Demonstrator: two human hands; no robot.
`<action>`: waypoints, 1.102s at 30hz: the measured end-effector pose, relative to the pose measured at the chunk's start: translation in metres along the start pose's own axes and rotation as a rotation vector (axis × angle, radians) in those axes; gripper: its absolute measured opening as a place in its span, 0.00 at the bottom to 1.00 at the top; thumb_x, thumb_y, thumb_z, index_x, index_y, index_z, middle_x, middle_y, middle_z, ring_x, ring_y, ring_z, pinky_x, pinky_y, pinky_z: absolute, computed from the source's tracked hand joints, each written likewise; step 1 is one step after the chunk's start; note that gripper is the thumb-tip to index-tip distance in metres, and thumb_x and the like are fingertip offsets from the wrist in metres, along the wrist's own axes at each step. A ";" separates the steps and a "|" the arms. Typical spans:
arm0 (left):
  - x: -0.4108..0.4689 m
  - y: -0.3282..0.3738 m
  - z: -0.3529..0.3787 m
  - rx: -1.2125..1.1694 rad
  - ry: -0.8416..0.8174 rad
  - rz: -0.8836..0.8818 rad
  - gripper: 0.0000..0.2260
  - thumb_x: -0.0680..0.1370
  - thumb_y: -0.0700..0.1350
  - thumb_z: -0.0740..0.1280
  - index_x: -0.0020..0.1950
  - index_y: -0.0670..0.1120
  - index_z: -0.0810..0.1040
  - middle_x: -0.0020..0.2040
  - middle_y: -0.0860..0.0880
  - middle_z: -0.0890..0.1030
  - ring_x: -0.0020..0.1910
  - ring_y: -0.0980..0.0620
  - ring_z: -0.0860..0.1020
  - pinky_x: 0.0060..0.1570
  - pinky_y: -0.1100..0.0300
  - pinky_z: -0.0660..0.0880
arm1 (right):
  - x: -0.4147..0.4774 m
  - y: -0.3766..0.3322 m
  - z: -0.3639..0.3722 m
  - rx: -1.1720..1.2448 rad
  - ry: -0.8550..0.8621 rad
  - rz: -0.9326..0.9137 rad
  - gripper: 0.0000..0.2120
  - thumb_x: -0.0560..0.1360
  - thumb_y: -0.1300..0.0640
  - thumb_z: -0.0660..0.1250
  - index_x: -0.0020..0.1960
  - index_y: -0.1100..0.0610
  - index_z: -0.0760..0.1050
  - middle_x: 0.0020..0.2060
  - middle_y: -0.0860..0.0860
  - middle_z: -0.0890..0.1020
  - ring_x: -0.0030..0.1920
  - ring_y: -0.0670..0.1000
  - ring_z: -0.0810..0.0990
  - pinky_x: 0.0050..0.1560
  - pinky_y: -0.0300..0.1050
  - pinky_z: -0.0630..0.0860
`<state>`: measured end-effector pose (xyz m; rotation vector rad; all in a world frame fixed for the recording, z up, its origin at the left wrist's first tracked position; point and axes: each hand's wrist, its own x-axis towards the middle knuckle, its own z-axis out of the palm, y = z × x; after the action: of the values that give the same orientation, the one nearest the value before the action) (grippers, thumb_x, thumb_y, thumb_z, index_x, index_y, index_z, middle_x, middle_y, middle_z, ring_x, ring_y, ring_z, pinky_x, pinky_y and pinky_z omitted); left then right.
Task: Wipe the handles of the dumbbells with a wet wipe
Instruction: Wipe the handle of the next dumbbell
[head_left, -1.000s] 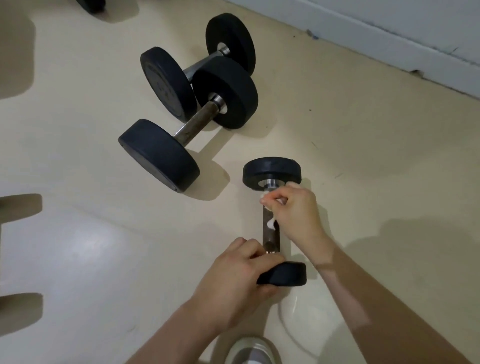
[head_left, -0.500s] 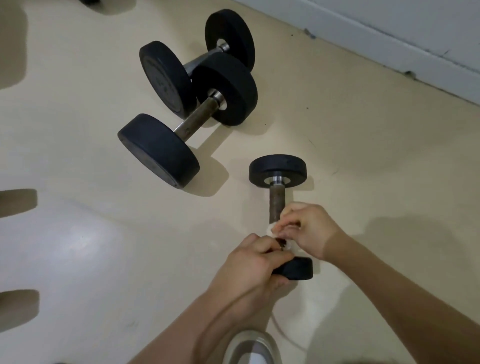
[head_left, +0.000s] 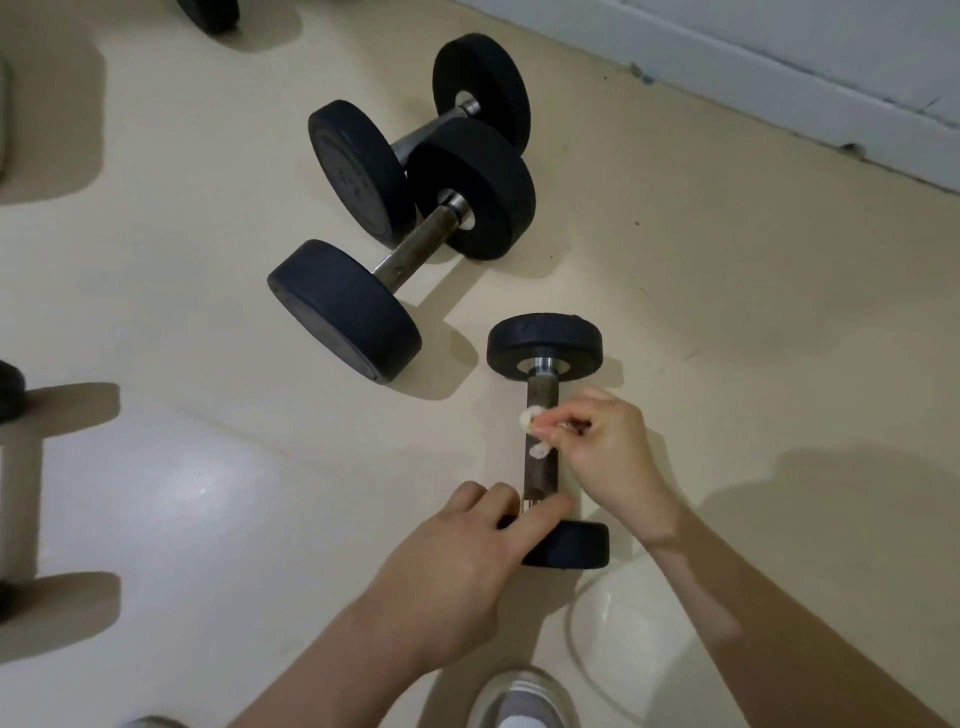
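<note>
A small dumbbell (head_left: 542, 395) with black end weights and a dark metal handle lies on the cream floor, pointing away from me. My right hand (head_left: 608, 452) pinches a crumpled white wet wipe (head_left: 531, 422) against the middle of that handle. My left hand (head_left: 467, 561) grips the handle's near end, right by the near weight (head_left: 571, 545). Two larger black dumbbells lie side by side further off: the nearer large dumbbell (head_left: 410, 254) and the far large dumbbell (head_left: 415, 140).
A grey wall base (head_left: 779, 93) runs along the top right. Parts of other dumbbells show at the left edge (head_left: 15, 467) and at the top (head_left: 208, 13). My shoe (head_left: 524, 701) is at the bottom edge, near the small dumbbell.
My right hand slid the wipe down the handle toward my left hand, then back up to the middle. The left hand kept its hold on the near end.
</note>
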<state>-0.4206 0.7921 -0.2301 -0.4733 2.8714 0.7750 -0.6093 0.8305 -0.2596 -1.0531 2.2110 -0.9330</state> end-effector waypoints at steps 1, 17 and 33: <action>-0.001 0.002 0.000 0.031 0.008 -0.004 0.38 0.69 0.41 0.66 0.74 0.59 0.51 0.55 0.51 0.70 0.51 0.48 0.68 0.49 0.56 0.74 | -0.014 0.000 -0.001 0.009 -0.083 -0.003 0.04 0.67 0.62 0.76 0.37 0.53 0.83 0.33 0.44 0.75 0.35 0.40 0.75 0.37 0.29 0.68; 0.003 0.010 0.017 0.081 0.081 -0.161 0.23 0.65 0.42 0.74 0.59 0.48 0.74 0.42 0.47 0.79 0.36 0.45 0.78 0.25 0.55 0.73 | 0.024 -0.023 0.013 0.035 -0.063 0.025 0.02 0.68 0.61 0.75 0.40 0.55 0.83 0.34 0.44 0.76 0.33 0.39 0.74 0.36 0.27 0.67; -0.034 -0.007 0.004 -0.280 0.062 -0.217 0.22 0.70 0.57 0.66 0.63 0.61 0.68 0.53 0.57 0.71 0.53 0.56 0.70 0.50 0.58 0.73 | -0.024 -0.026 0.017 -0.015 -0.412 -0.103 0.05 0.66 0.65 0.75 0.36 0.56 0.84 0.30 0.41 0.74 0.33 0.39 0.75 0.35 0.27 0.67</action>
<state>-0.3861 0.7980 -0.2300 -0.8385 2.7122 1.1434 -0.5722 0.8314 -0.2469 -1.2496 1.8406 -0.6688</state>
